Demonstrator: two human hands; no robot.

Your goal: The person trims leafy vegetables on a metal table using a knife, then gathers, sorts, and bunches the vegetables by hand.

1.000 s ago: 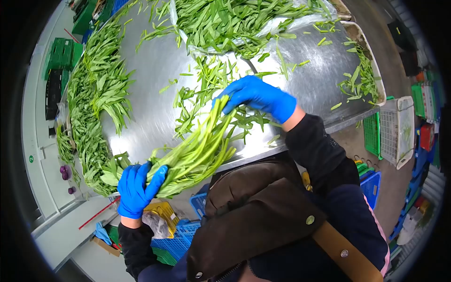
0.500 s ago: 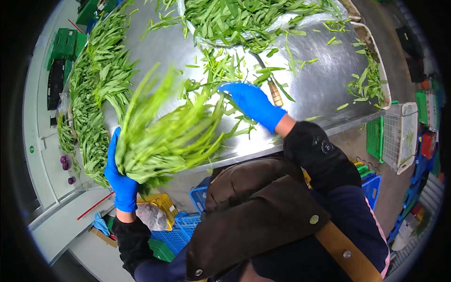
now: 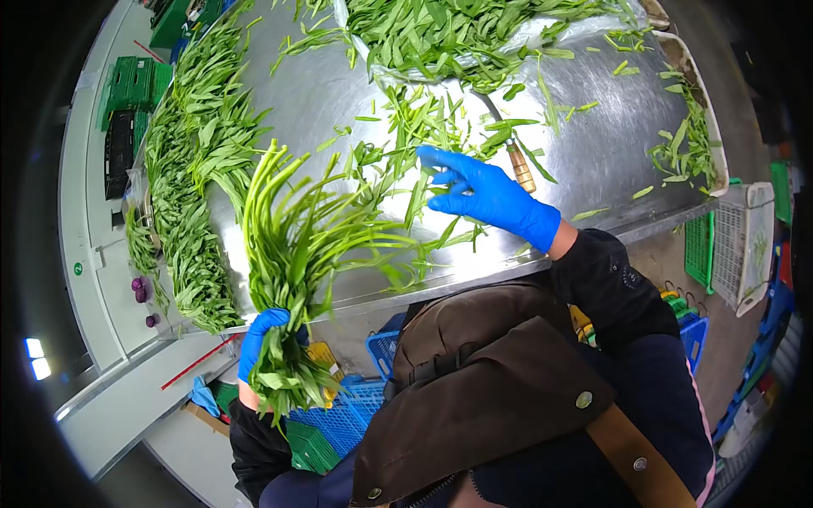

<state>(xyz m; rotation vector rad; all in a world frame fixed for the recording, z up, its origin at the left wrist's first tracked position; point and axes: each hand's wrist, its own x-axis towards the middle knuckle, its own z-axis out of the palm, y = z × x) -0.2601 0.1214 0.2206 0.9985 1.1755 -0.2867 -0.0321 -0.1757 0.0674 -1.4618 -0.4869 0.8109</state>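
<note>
While stems [image 3: 306,222] fan forward-right, the bunch [image 3: 292,275] runs lengthwise away.

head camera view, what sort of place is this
Probably a vegetable-packing or preparation area: a broad metal worktable carries heaps of leafy greens, a wooden-handled knife lies among loose cuttings, and plastic crates stand around it.

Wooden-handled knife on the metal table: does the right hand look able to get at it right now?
Probably yes: the right hand looks empty, and the knife lies close by with its handle largely exposed. Only loose leaves lie across and beside it.
</note>
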